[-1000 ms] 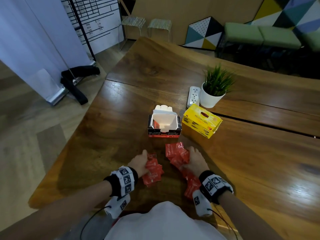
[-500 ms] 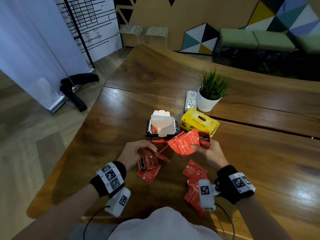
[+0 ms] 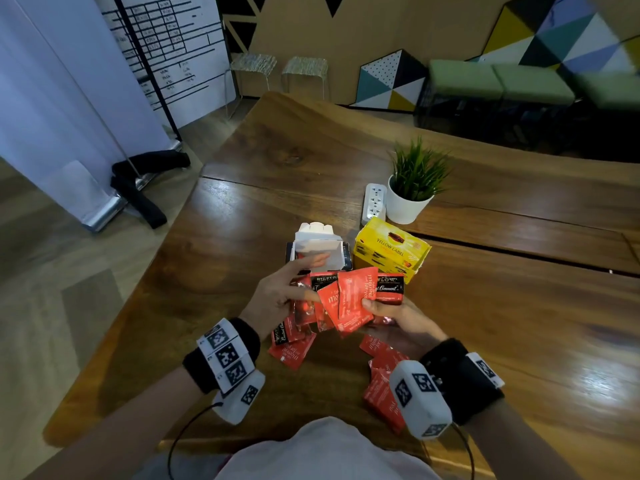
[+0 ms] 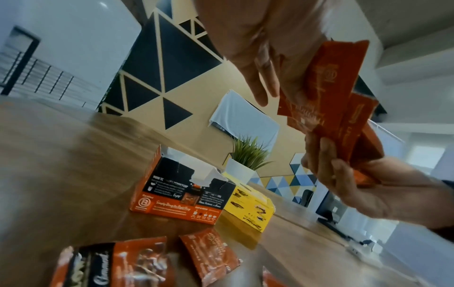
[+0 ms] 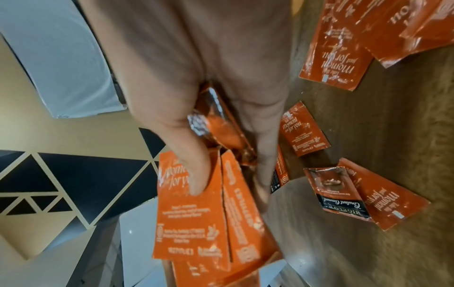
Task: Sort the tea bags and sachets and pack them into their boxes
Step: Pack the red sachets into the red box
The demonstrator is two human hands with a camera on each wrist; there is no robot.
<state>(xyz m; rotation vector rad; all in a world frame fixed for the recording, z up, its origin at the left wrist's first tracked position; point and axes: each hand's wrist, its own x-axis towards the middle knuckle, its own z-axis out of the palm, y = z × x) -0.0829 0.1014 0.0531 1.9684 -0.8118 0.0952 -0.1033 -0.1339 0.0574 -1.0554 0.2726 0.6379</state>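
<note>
Table [image 3: 519, 323] (sachets [image 3: 381, 396], boxes [image 3: 391, 252], plant [image 3: 407, 207])

The right hand [image 5: 196, 68] pinches a fan of orange sachets [image 5: 196, 223] above loose sachets [image 5: 304, 132] on the wooden table [image 5: 393, 126].

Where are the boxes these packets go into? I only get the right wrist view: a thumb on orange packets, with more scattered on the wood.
Observer: The head view shows an open box just beyond the hands. It is orange and black outside and white inside.
Visitor: Only that one?
Observer: No, a yellow box stands beside it, on the right.
Visitor: And the other hand?
Observer: The left hand has its fingers straight. They are laid against the fan of sachets that the right hand pinches above the table.
</note>
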